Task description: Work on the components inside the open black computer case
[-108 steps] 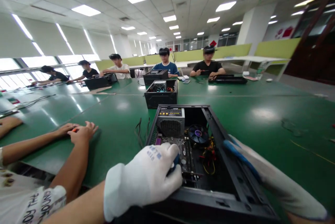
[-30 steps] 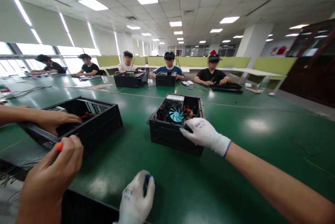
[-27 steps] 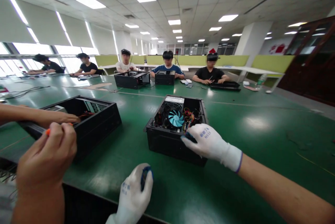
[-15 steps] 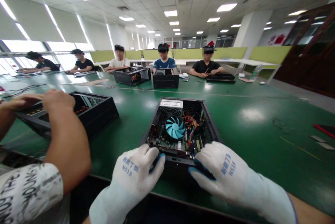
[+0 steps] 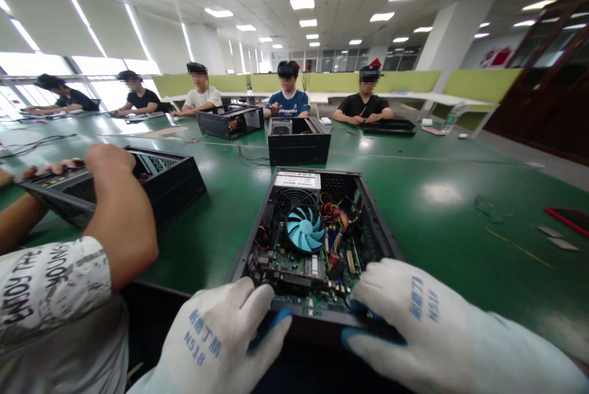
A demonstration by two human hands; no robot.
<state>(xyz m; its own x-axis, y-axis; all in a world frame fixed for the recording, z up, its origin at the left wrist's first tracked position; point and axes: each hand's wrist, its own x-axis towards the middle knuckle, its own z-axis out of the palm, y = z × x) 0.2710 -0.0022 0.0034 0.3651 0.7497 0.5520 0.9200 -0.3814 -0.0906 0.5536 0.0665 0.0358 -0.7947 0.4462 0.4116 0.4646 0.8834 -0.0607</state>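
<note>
And there it is, the open computer case (image 5: 380,219), square at twelve o'clock right in front of you, lying on its side on the green table (image 5: 442,194) with its insides facing up! Your left hand (image 5: 216,336) is on its seven o'clock corner, fingers curled over the near rim, thumb bent beneath. Your right hand (image 5: 405,320) matches it at five o'clock, half closed about that same edge. Both hands have hold of the case; how tightly, you can't tell from here, and the fingertips are partly hidden.

Look inside: the blue fan (image 5: 305,229) sits near the middle, the power supply (image 5: 297,181) just beyond at eleven, and coloured wires (image 5: 338,216) tangle at one o'clock from the fan. Below it, the circuit board (image 5: 299,266) stretches towards your hands.

Farther out at twelve stands a second case (image 5: 299,150). Over at ten o'clock, a co-worker's bare arm (image 5: 122,216) reaches across a third case (image 5: 177,188), tilted on the table. And out at two o'clock, a yellow strand (image 5: 518,247) lies near two small flat pieces (image 5: 559,239) and a red-edged dark object (image 5: 568,221).
</note>
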